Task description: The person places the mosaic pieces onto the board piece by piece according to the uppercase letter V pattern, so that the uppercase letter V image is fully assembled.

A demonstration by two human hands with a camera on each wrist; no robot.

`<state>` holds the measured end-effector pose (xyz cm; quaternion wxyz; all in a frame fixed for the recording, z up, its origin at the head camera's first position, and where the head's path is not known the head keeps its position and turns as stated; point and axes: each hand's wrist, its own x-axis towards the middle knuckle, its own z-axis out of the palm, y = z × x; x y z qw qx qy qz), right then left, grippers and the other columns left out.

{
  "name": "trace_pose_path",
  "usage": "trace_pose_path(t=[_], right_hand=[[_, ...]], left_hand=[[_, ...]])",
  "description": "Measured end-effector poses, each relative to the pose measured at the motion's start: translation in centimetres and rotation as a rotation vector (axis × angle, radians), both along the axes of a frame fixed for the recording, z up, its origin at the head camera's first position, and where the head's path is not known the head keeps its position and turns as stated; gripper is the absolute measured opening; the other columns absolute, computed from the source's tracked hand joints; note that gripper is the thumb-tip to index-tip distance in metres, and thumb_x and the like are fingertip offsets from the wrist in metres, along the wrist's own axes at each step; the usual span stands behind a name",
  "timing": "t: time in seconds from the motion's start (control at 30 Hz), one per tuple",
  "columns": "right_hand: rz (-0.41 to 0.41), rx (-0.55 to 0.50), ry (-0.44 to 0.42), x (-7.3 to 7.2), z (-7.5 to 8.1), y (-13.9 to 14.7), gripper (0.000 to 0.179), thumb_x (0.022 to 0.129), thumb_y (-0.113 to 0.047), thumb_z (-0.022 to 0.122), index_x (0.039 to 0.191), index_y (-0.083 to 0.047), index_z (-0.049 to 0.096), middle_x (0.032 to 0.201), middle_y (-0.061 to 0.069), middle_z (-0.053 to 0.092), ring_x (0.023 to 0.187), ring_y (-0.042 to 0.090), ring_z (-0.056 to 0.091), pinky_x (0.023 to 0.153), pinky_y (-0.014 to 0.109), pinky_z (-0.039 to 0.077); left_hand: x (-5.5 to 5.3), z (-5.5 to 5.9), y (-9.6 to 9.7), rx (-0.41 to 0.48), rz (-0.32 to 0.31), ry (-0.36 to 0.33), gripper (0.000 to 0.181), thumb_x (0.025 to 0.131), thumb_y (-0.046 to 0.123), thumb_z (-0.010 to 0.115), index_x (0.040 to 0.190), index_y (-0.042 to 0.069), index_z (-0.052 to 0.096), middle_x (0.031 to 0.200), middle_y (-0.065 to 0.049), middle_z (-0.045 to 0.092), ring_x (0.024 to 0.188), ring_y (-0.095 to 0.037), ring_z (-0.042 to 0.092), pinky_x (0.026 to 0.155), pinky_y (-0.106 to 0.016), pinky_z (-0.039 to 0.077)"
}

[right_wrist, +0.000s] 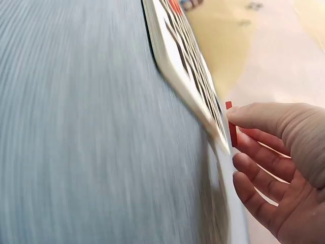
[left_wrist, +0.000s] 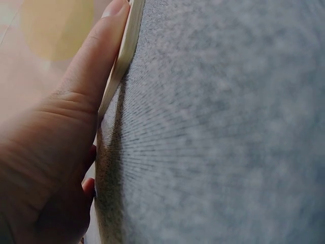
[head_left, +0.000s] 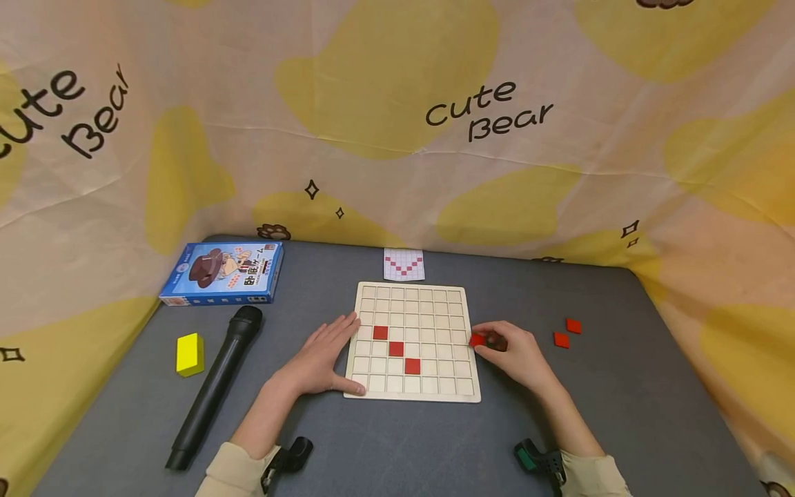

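A pale grid board (head_left: 428, 388) lies flat in the middle of the table. Three red square tiles sit in its cells along a diagonal, the nearest one (head_left: 413, 366) toward the front. My left hand (head_left: 317, 360) rests along the board's left edge, fingers spread, thumb on the front left corner. In the left wrist view the thumb (left_wrist: 94, 56) lies along the board's rim (left_wrist: 131, 38). Beside the right edge my right hand (head_left: 512, 351) pinches another red tile (head_left: 477, 340) between thumb and fingertips. The right wrist view shows this tile edge-on (right_wrist: 231, 124), with the other fingers loosely bent.
Two loose red tiles (head_left: 562, 339) lie to the right. Behind the board is a small pattern card (head_left: 404, 265) with a pink V of squares. On the left are a blue game box (head_left: 236, 273), a black microphone (head_left: 214, 390) and a yellow block (head_left: 189, 355). A printed cloth (head_left: 385, 172) hangs behind.
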<state>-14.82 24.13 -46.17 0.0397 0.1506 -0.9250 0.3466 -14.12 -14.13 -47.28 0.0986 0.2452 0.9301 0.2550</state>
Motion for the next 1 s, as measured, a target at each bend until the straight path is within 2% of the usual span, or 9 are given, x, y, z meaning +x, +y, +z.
trace_pose_path(t=[0.27,0.5,0.63,0.87,1.0], right_hand=[[0.114,-0.087,-0.037,-0.6,0.2,-4.4,0.03,0.081,-0.013,0.08,0.11,-0.012,0.072,0.085,-0.003,0.062,0.073,0.012,0.055,0.064,0.026,0.048],[0.17,-0.131,-0.075,-1.3,0.1,-7.5,0.029,0.082,-0.013,0.078,0.11,-0.013,0.072,0.086,-0.002,0.063,0.076,0.013,0.057,0.069,0.028,0.05],[0.205,-0.129,-0.058,-1.8,0.2,-9.3,0.029,0.082,-0.012,0.078,0.11,-0.01,0.072,0.087,0.0,0.064,0.077,0.015,0.058,0.07,0.027,0.05],[0.208,-0.125,-0.064,-2.9,0.4,-12.3,0.028,0.083,-0.012,0.077,0.111,-0.008,0.072,0.095,-0.001,0.067,0.08,0.015,0.058,0.073,0.027,0.051],[0.207,-0.116,-0.076,-3.8,0.5,-13.8,0.029,0.083,-0.013,0.076,0.111,-0.008,0.072,0.093,-0.001,0.067,0.08,0.014,0.059,0.074,0.028,0.051]], left_hand=[[-0.1,-0.2,-0.1,0.028,0.004,-0.024,0.125,0.064,0.06,0.083,0.154,0.0,0.021,0.16,-0.016,0.018,0.147,-0.034,0.016,0.117,-0.053,0.014],[-0.2,-0.4,-0.3,0.034,0.0,-0.046,0.127,0.063,0.061,0.084,0.154,-0.001,0.02,0.16,-0.017,0.019,0.147,-0.034,0.015,0.117,-0.054,0.012],[-0.3,-0.4,-0.3,0.031,-0.004,-0.049,0.128,0.063,0.062,0.083,0.154,0.0,0.019,0.16,-0.017,0.018,0.147,-0.034,0.014,0.117,-0.054,0.011],[-0.3,-0.4,-0.3,0.032,-0.007,-0.065,0.126,0.065,0.062,0.082,0.155,0.001,0.018,0.161,-0.016,0.017,0.147,-0.034,0.013,0.117,-0.054,0.009],[-0.3,-0.3,-0.4,0.036,-0.005,-0.078,0.125,0.066,0.061,0.082,0.155,0.001,0.018,0.161,-0.015,0.016,0.148,-0.033,0.012,0.117,-0.054,0.008]])
